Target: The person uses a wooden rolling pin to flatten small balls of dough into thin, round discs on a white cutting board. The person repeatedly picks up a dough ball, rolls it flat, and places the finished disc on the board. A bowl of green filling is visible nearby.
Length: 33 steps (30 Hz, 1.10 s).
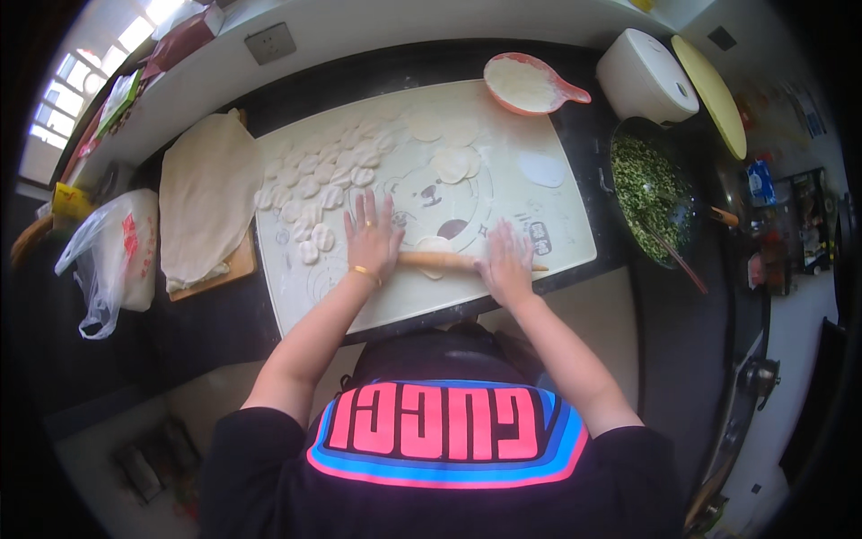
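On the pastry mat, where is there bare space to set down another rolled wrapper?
The pastry mat is bare on its right side, between the flour scoop and the right hand, and along its near edge. Its far left is crowded with dough pieces; the rolling pin takes the middle under the left hand.

The rolling pin (440, 260) looks like smooth, pale wood, lying on a matt, cream pastry mat (557, 225) with a soft, rubbery look and a dusting of flour. The dough rounds (310, 180) on its far left are matt and floury, and a pale cloth (206, 189) covers a wooden board (238, 265) left of it. The bench (215, 314) is dark and glossy, the bag (112, 251) at left thin, shiny plastic.
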Available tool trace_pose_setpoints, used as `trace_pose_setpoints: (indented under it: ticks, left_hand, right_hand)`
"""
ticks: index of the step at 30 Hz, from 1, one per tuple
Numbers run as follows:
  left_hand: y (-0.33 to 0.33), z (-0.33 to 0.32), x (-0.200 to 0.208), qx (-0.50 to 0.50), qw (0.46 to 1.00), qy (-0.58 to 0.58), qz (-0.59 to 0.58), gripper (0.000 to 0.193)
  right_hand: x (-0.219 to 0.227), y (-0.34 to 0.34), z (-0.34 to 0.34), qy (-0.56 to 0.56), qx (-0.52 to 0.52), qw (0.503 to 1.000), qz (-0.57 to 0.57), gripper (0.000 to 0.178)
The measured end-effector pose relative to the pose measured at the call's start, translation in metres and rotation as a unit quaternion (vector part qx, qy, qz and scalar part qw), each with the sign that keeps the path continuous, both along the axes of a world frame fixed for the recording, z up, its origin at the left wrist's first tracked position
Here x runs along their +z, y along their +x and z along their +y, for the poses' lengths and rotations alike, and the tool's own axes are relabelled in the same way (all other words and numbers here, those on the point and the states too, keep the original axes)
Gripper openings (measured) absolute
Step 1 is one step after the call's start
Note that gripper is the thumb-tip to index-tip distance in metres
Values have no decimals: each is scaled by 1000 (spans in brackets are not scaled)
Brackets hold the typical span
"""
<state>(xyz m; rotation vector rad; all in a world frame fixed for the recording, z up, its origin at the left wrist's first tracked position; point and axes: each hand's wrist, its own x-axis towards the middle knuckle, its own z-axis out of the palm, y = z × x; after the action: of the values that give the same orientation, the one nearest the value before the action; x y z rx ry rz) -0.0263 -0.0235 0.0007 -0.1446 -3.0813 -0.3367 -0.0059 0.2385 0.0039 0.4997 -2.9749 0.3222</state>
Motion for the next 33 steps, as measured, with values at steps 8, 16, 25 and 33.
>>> trace_pose_setpoints:
  ticks: [8, 16, 25, 33]
  left_hand:
    - [43, -17, -5, -139, 985, 63, -78, 71]
    - [-11, 53, 18, -59, 964, 217, -139, 54]
    - [-11, 45, 26, 34, 927, 226, -296, 33]
    - [49, 30, 10, 5, 999, 33, -31, 58]
  right_hand:
    - [0, 53, 21, -29, 120, 992, 2, 49]
    - [17, 35, 45, -73, 188, 979, -15, 38]
    - [17, 28, 59, -128, 165, 978, -10, 41]
    - [9, 13, 42, -101, 107, 984, -96, 44]
